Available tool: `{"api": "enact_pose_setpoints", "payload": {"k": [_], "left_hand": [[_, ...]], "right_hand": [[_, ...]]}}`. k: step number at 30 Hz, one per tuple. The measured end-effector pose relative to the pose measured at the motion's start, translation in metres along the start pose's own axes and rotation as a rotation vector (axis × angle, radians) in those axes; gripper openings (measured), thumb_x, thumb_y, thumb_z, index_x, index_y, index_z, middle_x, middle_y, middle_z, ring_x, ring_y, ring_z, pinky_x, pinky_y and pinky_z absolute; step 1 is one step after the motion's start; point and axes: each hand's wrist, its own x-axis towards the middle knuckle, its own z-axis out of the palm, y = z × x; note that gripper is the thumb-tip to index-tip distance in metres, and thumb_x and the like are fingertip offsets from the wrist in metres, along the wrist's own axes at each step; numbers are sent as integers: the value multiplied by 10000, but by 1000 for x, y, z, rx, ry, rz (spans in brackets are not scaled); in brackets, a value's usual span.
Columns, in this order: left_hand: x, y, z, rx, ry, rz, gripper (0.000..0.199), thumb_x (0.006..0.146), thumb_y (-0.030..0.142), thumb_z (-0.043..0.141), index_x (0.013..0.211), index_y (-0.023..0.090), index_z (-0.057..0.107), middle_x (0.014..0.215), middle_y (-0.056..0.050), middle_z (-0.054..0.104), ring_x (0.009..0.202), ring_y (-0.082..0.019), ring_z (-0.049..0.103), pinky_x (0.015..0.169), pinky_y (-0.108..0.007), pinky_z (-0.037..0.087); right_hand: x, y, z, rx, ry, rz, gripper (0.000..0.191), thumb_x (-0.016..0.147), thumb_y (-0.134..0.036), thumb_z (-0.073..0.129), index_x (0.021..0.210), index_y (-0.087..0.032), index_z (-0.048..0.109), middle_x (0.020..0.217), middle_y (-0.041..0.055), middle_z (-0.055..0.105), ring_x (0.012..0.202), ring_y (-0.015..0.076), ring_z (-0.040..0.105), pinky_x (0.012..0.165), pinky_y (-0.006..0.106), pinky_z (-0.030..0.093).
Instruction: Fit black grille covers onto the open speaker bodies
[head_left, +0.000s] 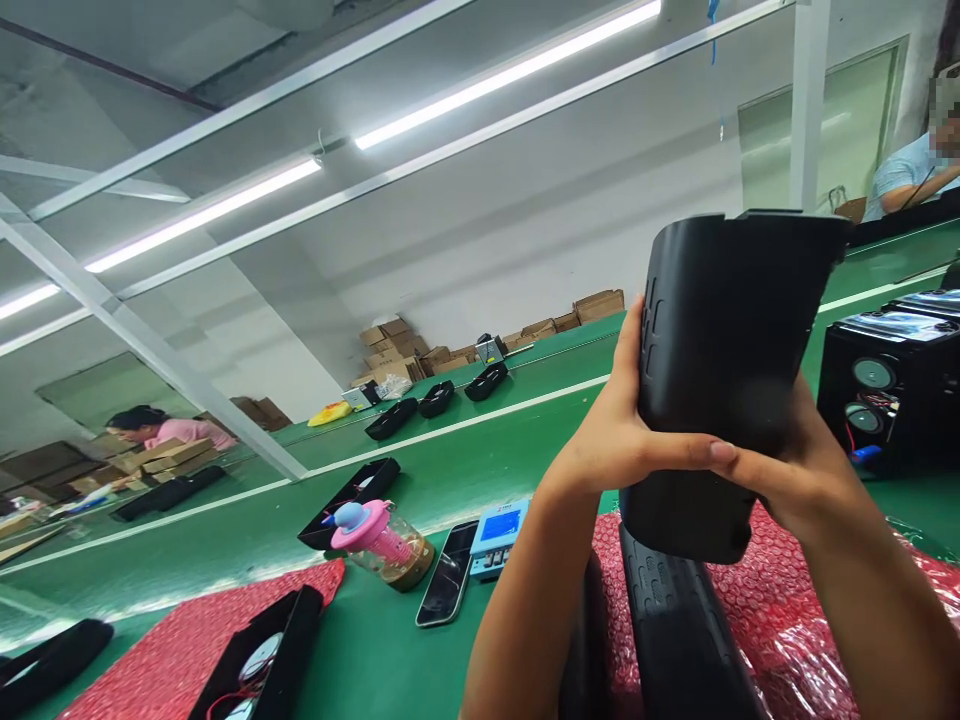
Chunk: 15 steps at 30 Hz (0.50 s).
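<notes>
Black casing [727,330] is clamped upright between both hands [619,440] above the desk [375,640]; its inside is hidden, so completeness cannot be told, while the open speaker box [294,650] looks unfinished, wires [238,692] exposed.

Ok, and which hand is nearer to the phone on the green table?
Left. The left hand grips the black casing on the side towards the phone; the right hand grips its other side, farther to the right of the phone.
</notes>
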Motion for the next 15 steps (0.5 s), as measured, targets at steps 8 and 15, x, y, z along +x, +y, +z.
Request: {"api": "enact_pose_setpoints", "payload": {"k": [8, 15], "left_hand": [[1, -2, 0, 9, 26, -31, 1240, 579, 154, 828, 1485, 380, 13, 1453, -18, 373, 1305, -266, 418, 1090, -436, 352], [3, -4, 1, -15, 50, -35, 1233, 559, 128, 826, 1485, 383, 53, 1426, -16, 405, 1283, -260, 435, 1084, -425, 362]], "right_hand": [[2, 5, -2, -10, -8, 4, 749, 724, -275, 781, 1335, -357, 356, 1283, 21, 557, 1169, 286, 547, 902, 438, 578], [3, 5, -1, -33, 3, -23, 746, 734, -233, 768, 1343, -345, 351, 1303, 3, 537, 1172, 251, 545, 942, 391, 560]]}}
